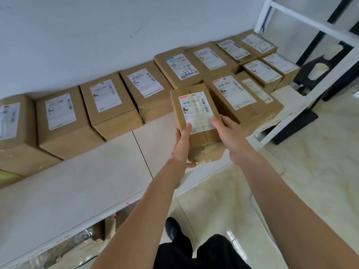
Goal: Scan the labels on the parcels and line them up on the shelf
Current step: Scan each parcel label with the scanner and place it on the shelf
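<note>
The small parcel hangs above the shelf front, before the back row of boxes. The left hand cups its near corner, the right hand clasps its side. Stiff cardboard, probably light (glossy tape may slip); hold opposite sides.

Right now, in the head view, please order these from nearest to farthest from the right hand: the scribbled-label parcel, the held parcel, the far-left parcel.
1. Held parcel: gripped by the right hand itself.
2. Scribbled-label parcel: behind it, back row.
3. Far-left parcel: shelf's left end.
</note>
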